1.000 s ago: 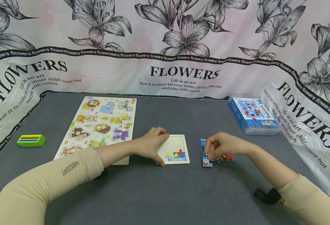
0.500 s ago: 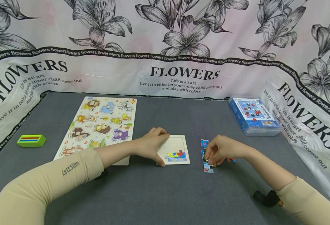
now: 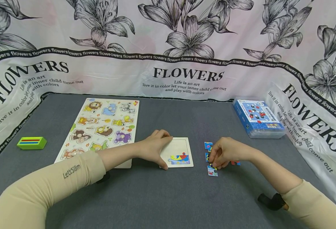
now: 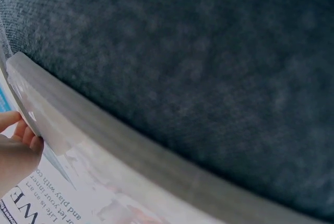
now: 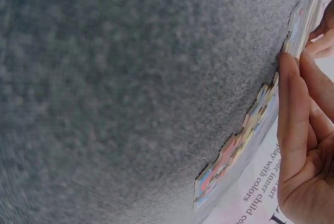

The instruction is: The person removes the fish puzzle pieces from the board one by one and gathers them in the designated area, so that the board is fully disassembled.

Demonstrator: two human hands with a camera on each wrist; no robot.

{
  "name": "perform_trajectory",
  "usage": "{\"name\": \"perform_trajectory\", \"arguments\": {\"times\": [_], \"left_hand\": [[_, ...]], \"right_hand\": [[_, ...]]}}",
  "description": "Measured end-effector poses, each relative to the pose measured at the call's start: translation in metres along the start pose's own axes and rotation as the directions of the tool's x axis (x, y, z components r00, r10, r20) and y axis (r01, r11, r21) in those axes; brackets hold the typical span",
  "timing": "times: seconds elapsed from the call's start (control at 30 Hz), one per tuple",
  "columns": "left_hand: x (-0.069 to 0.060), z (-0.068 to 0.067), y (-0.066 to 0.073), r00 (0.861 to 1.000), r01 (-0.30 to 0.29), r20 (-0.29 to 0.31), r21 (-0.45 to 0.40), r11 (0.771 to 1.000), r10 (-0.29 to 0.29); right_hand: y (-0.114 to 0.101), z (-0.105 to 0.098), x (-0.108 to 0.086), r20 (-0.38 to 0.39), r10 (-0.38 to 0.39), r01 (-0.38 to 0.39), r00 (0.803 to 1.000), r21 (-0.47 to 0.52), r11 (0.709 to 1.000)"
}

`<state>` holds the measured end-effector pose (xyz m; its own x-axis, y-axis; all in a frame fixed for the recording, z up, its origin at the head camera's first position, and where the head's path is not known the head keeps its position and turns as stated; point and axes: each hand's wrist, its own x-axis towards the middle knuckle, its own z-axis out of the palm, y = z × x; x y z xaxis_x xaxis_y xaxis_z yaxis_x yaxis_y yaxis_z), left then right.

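My left hand (image 3: 154,148) grips the left side of a small square puzzle tray (image 3: 180,144), thumb at the near edge and fingers at the far edge. Several joined jigsaw pieces (image 3: 180,158) lie in the tray's near right part. To the right of it, my right hand (image 3: 228,154) pinches a small jigsaw piece (image 3: 211,165) at the table, mostly hidden by the fingertips. Just in front lies a light blue piece with a red crab (image 3: 212,171). Blue pieces (image 3: 208,145) lie beyond the fingers, and a red piece (image 3: 235,163) shows under the hand. In the right wrist view, loose pieces (image 5: 227,156) lie beside the right hand (image 5: 305,135).
An animal puzzle board (image 3: 99,124) lies left of the tray, partly under the left forearm. A green block with coloured stripes (image 3: 31,143) sits farther left. A blue-and-clear box (image 3: 258,118) stands at the back right, before a flower-printed cloth (image 3: 185,76).
My right hand has shifted slightly toward the near edge, and the crab piece has slid nearer too. The red piece is now more covered. My left hand stays on the tray.
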<state>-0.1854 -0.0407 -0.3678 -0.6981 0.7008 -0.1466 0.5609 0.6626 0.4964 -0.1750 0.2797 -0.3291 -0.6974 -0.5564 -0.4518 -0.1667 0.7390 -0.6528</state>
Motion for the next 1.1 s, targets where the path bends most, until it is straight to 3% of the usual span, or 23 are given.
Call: {"name": "perform_trajectory", "arguments": {"times": [0.27, 1.1], "left_hand": [[0.0, 0.001, 0.0, 1.0, -0.002, 0.0, -0.002, 1.0, 0.002], [0.0, 0.0, 0.0, 1.0, -0.004, 0.004, -0.007, 1.0, 0.004]], "right_hand": [[-0.004, 0.001, 0.004, -0.038, -0.048, 0.046, 0.998, -0.032, 0.998], [-0.053, 0.029, 0.054, -0.054, -0.197, 0.193, 0.979, -0.072, 0.979]]}}
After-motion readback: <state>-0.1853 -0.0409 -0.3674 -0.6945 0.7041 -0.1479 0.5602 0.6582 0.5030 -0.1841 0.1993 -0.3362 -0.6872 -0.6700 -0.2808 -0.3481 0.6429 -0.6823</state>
